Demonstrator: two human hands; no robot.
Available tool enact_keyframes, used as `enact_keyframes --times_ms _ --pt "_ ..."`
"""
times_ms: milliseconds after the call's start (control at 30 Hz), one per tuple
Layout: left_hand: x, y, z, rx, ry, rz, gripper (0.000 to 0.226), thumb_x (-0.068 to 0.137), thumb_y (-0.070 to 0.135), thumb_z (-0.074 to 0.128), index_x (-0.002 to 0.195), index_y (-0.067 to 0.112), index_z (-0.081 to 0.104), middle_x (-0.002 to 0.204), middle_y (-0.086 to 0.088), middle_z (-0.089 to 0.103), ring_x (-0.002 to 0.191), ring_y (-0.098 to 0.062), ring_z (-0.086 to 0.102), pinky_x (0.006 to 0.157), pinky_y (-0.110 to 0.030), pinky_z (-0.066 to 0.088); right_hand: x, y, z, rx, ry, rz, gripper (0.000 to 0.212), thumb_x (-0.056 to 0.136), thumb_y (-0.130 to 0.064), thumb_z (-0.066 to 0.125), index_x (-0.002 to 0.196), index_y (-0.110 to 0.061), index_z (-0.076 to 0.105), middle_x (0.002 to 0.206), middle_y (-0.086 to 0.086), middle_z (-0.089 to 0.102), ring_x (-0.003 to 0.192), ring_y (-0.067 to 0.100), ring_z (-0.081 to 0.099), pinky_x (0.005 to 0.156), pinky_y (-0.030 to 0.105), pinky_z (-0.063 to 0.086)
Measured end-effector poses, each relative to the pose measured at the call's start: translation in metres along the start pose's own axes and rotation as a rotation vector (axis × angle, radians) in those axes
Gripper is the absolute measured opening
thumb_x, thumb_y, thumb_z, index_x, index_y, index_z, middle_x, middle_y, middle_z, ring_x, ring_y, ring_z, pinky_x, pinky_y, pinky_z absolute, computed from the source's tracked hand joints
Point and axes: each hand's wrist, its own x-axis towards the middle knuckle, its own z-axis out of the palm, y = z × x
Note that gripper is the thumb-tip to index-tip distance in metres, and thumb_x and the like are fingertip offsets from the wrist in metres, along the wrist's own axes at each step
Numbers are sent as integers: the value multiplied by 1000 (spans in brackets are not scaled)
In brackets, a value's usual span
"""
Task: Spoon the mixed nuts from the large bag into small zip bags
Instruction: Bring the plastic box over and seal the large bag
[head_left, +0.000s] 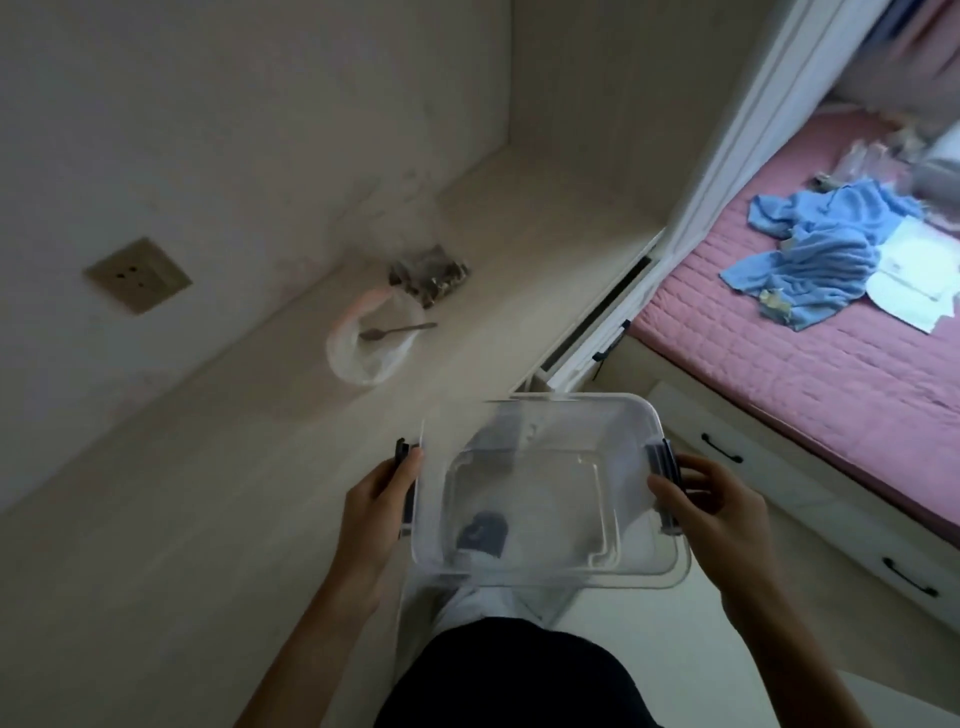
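I hold a clear plastic box (545, 441) with dark side latches in the air near the desk's front edge. My left hand (376, 501) grips its left side at the latch. My right hand (709, 501) grips its right side at the other latch. The box looks empty. Farther back on the pale desk (208, 493) lies a large white bag (371, 340), open and slack, with a metal spoon (397, 331) resting on it. Behind the bag lies a pile of small zip bags (431, 275) filled with dark nuts.
A wall socket (137, 275) sits on the wall to the left. To the right stands a bed with a pink cover (779, 332), a blue cloth (821, 249) and white papers (914, 275). Drawers with dark handles (722, 448) run under the bed.
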Motion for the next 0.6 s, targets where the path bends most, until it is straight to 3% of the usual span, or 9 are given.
enact_keyframes --times_ms 133,267,367,433,500,600 --pt "76 53 22 60 -128 3 52 90 53 72 92 1 70 83 -9 69 82 -28 66 78 -46 56 51 -28 21 8 134 36 26 87 -13 79 99 -34 70 92 -1 75 84 25 72 65 30 58" --pt "139 94 45 87 -223 -35 23 91 50 71 83 30 81 97 -1 79 98 -27 74 97 -57 55 103 -54 37 -18 212 36 26 87 -13 80 102 -32 70 92 2 75 82 24 71 64 26 56" --pt "175 113 63 79 -268 -44 15 94 44 70 91 37 83 102 2 81 105 -26 74 102 -58 54 136 -64 42 -39 264 53 27 87 -12 79 111 -22 70 94 6 74 82 25 69 65 28 54" --pt "193 123 75 76 -280 -29 18 95 43 70 97 30 83 104 0 80 106 -27 74 102 -59 53 153 -68 44 -50 291 56 28 87 -12 79 113 -18 71 94 8 75 82 26 69 65 29 55" --pt "207 132 86 92 -289 -19 18 93 44 71 94 30 82 104 -3 80 106 -29 73 102 -58 53 168 -69 44 -64 312 67 30 87 -13 79 116 -16 72 95 9 75 84 29 70 68 36 57" --pt "222 143 100 106 -308 -19 17 89 48 72 85 35 81 100 0 81 97 -19 75 98 -53 55 192 -70 44 -74 303 81 32 88 -12 79 119 -14 71 97 10 75 86 31 71 70 39 58"
